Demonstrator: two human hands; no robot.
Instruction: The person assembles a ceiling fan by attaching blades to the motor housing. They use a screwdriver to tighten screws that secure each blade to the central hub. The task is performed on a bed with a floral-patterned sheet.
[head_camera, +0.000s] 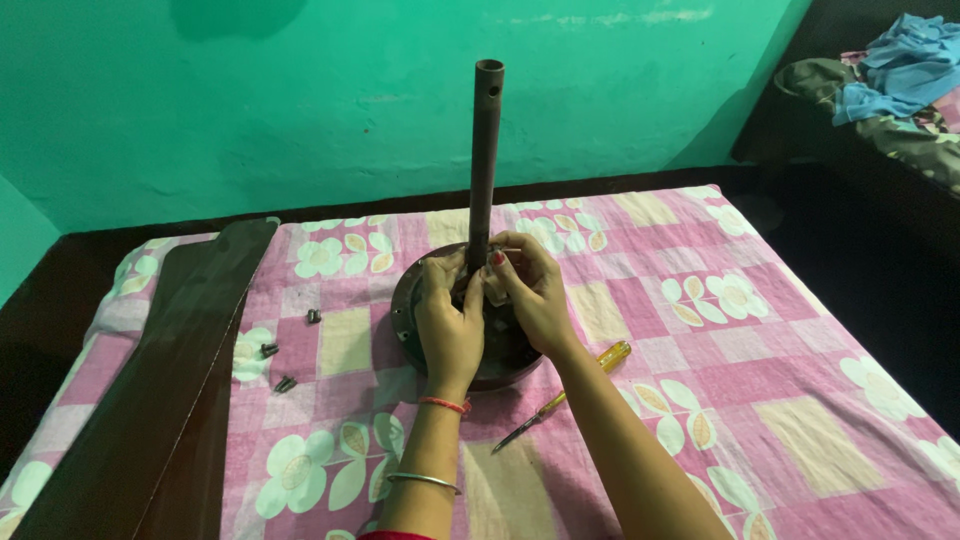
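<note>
A dark round fan motor housing (410, 300) lies flat on a pink flowered cloth, with a brown metal rod (485, 150) standing upright from its middle. My left hand (448, 318) and my right hand (530, 285) meet at the base of the rod, fingers curled around something small and pale there. What exactly the fingers pinch is hidden. Both wrists rest over the housing.
Dark brown fan blades (170, 370) lie stacked at the left. Three small bolts (270, 350) sit on the cloth between blades and housing. A yellow-handled screwdriver (565, 395) lies by my right forearm. The green wall stands behind; a heap of clothes (890, 70) is at the far right.
</note>
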